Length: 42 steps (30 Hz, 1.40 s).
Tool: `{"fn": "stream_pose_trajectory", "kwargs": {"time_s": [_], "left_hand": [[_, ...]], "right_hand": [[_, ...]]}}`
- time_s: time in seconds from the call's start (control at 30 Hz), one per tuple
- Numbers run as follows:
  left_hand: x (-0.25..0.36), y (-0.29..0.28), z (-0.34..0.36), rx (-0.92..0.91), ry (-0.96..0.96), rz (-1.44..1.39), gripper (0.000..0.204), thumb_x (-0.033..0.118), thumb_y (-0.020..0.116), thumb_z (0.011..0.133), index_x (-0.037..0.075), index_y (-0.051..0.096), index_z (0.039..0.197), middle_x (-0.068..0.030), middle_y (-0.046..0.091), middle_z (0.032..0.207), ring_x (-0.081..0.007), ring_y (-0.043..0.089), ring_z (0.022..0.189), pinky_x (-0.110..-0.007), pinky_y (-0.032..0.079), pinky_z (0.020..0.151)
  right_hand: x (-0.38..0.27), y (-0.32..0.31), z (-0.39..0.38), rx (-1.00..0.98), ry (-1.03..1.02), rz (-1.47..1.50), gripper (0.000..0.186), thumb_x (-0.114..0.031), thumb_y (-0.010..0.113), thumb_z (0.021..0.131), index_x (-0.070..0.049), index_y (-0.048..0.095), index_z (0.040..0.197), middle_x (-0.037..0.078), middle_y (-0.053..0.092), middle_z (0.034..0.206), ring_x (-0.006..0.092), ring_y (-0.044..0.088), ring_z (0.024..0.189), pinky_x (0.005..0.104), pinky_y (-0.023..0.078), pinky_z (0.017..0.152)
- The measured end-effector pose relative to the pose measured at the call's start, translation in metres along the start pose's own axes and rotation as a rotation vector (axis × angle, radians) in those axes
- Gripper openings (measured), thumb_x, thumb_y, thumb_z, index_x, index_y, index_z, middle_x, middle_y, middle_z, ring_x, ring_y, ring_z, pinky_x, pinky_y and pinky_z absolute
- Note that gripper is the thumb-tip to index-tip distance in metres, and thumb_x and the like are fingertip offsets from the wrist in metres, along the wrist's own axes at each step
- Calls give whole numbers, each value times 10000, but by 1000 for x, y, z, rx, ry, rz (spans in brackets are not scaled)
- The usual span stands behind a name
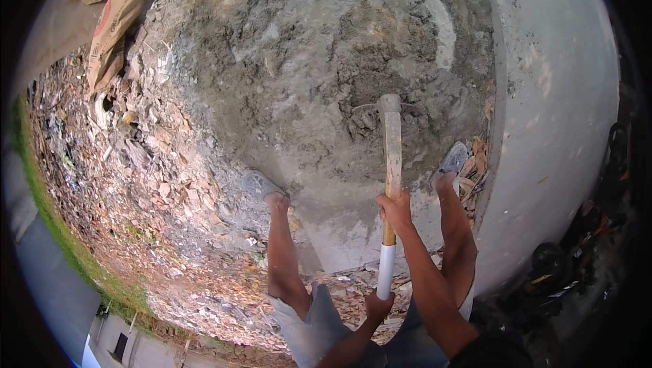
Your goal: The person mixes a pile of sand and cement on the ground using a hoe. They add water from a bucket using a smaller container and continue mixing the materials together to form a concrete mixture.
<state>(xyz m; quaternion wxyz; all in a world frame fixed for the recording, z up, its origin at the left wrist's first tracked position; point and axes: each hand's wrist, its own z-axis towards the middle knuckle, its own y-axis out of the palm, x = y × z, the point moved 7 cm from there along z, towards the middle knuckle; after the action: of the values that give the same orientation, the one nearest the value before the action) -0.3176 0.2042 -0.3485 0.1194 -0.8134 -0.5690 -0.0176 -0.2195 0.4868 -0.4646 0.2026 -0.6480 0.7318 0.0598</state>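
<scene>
A hoe (392,147) with a worn wooden handle stretches away from me, its head resting in wet grey mortar (305,62). The blade is partly buried, with only its thin edges showing at both sides of the socket. Midway along the shaft, my right hand (396,210) is closed around the wood. Lower down, my left hand (378,305) grips the end of the handle, just below a white sleeve (386,269) wrapped on it. Clumps of mortar are heaped around the hoe's head.
My feet in grey shoes (261,185) stand apart at the mortar's near edge. A pale wall (550,110) runs along the right. Broken rubble (170,198) covers the left side, with a torn brown paper sack (114,32) at the far left. Dark clutter (557,266) lies lower right.
</scene>
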Motion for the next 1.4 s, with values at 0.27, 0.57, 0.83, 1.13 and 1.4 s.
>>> {"fn": "stream_pose_trajectory", "kwargs": {"time_s": [0.27,0.57,0.83,1.13,1.4], "left_hand": [[121,-38,59,113,358,-124,364,262,809,742,9,673,965,-221,710,811,-389,713,734,-459,564,658],[14,50,23,62,-179,20,436,331,788,750,-69,686,893,-213,704,744,-328,729,741,-452,552,691],[73,34,47,104,266,-70,372,235,803,744,-8,661,987,-207,706,823,-341,722,729,-435,552,657],[57,-25,19,102,-58,331,473,377,779,745,-2,700,1018,-214,716,797,-383,720,754,-485,571,695],[93,20,-1,-13,216,286,410,357,785,757,47,656,992,-200,702,762,-396,706,723,-497,565,653]], "right_hand": [[-194,-2,-54,-45,-398,168,140,-28,667,848,-22,534,804,52,515,590,142,488,403,308,410,383],[25,-12,65,-35,68,-91,131,-77,668,824,-5,561,843,45,547,591,134,530,427,314,434,397],[-127,-64,-27,-27,-277,202,149,-25,675,843,-8,538,786,45,545,599,132,519,416,300,426,396],[-1,-34,74,97,155,211,128,-60,670,797,-17,550,801,34,507,591,140,493,418,318,414,380],[-102,-136,-21,129,-43,407,120,-31,618,800,-48,506,838,20,418,543,142,430,393,328,427,393]]}}
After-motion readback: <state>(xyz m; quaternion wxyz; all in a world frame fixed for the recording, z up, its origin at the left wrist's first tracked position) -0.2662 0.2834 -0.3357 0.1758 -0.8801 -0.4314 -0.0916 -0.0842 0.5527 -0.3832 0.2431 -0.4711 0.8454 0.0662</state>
